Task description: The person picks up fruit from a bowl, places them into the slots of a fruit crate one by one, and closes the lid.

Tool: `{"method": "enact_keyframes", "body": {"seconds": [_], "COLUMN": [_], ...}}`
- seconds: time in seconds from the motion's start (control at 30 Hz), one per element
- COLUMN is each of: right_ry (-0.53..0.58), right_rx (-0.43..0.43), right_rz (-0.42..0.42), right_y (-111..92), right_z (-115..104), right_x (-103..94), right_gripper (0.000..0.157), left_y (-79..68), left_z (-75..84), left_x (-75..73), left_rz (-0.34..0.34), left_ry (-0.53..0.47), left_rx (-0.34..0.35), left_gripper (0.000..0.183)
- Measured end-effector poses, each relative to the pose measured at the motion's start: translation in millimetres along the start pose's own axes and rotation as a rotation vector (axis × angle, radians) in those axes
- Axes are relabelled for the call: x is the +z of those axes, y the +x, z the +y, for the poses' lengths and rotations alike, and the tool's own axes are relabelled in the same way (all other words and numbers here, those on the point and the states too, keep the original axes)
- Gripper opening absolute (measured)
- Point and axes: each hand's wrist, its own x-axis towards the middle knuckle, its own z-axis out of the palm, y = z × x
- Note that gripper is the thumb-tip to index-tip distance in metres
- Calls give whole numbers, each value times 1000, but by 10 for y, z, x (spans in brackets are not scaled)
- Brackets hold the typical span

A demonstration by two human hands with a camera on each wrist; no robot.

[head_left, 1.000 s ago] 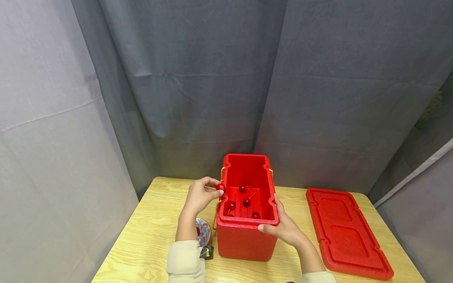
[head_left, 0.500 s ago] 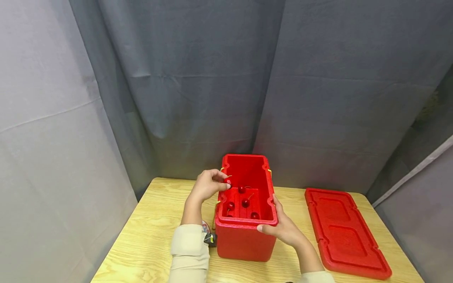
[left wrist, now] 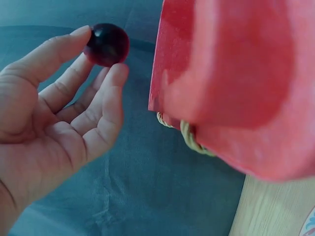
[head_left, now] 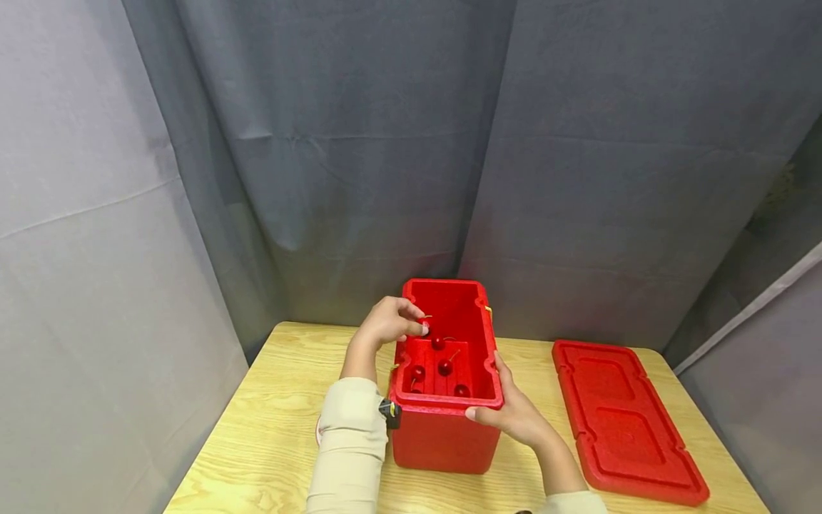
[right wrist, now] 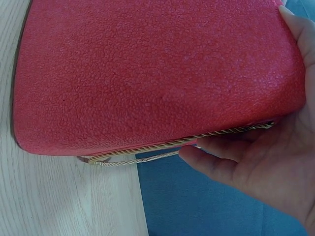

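Observation:
My left hand (head_left: 392,320) pinches a dark red cherry (left wrist: 108,45) between thumb and fingertips. It reaches over the left rim of an open red foam box (head_left: 443,457), and the cherry hangs inside the opening, its stem upward. Several cherries (head_left: 445,367) with stems lie on the box floor. At the near right corner, my right hand (head_left: 523,416) grips the box, thumb on the front rim and fingers along the right side. In the right wrist view its fingertips lie close to a twisted gold cord (right wrist: 162,143) on the box wall.
To the right, the red lid (head_left: 629,421) lies flat on the wooden table (head_left: 257,428). A patterned bowl (left wrist: 309,227) stands left of the box, mostly hidden by my left sleeve in the head view. Grey curtains (head_left: 359,178) enclose the back and sides.
My left hand has carried the cherry rightward and away from me, from the box's left rim to inside the opening. My left sleeve now covers most of the bowl. The right hand stays put.

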Motion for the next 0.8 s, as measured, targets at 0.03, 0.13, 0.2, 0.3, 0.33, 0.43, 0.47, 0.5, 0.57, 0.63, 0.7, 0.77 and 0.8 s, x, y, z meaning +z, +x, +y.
{"method": "enact_keyframes", "body": {"seconds": [0.03, 0.13, 0.2, 0.3, 0.33, 0.43, 0.47, 0.5, 0.57, 0.63, 0.7, 0.77, 0.8], "right_ry": [2, 0, -3, -5, -6, -6, -5, -1, 8, 13, 13, 4, -1], "right_rx": [3, 16, 20, 14, 9, -5, -9, -11, -15, -15, -13, -10, -9], "right_rz": [0, 4, 2, 1, 1, -2, -4, -8, -16, -18, -15, -12, -10], "right_y": [1, 6, 12, 16, 16, 22, 23, 23, 23, 22, 17, 16, 16], "right_z": [5, 17, 23, 16, 12, 4, 1, 1, 1, 0, 2, -1, -1], "right_x": [0, 0, 0, 6, 10, 24, 29, 34, 45, 52, 54, 52, 52], "right_gripper": [110, 110, 110, 110, 110, 109, 109, 109, 108, 108, 109, 109, 109], "left_y": [18, 66, 102, 156, 172, 204, 209, 211, 209, 201, 182, 137, 110], "left_z": [15, 60, 82, 98, 99, 93, 89, 85, 76, 68, 59, 61, 59], "left_x": [3, 8, 4, -4, -6, -10, -10, -11, -13, -14, -13, -16, -18], "left_rz": [-10, -35, -47, -69, -79, -95, -99, -100, -100, -97, -87, -70, -58], "left_ry": [0, 9, 17, 25, 21, 18, 14, 10, 5, -1, 9, 20, 29], "left_rx": [-8, -23, -34, -52, -60, -86, -96, -105, -118, -122, -106, -82, -66], "left_gripper": [23, 26, 26, 27, 28, 28, 28, 28, 28, 26, 25, 24, 23]}}
